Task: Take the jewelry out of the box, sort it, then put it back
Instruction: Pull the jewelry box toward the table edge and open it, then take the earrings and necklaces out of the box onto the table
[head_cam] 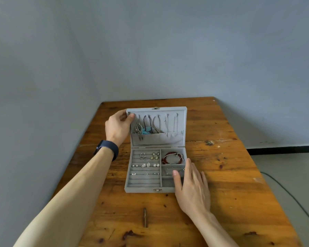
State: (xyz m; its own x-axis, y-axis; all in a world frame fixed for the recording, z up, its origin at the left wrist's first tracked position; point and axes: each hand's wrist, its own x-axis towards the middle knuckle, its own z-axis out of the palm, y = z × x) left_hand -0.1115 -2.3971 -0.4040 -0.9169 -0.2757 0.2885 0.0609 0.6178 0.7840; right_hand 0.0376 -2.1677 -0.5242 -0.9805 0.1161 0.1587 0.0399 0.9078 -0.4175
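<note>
**Open jewelry box steadied by both hands**

Head view: a grey velvet jewelry box [141,189] sits open near the middle of a wooden table [230,175], just short of its far edge, with the clasp side facing the person. Its lid [180,122] stands nearly upright. The left hand [117,128], with a dark wristband [108,148] on its wrist, pinches the lid's upper left corner, the thumb on the inner face and the fingers behind it.

Several necklaces [150,122] hang in a row inside the lid, and their lower ends drop into a cloth pocket [159,138] along its bottom.

In the base, small earrings [146,164] sit in the ridged rows on the left. A red beaded bracelet [171,157] lies in the far right compartment, and a thin silver bracelet [173,171] lies in the one just nearer.

The right hand [193,186] rests against the box's near right corner. Its fingers lie loosely straight along the right wall, and its thumb reaches over the right compartments. It holds nothing.

A dark cable [292,193] runs along the floor to the right of the table.
</note>
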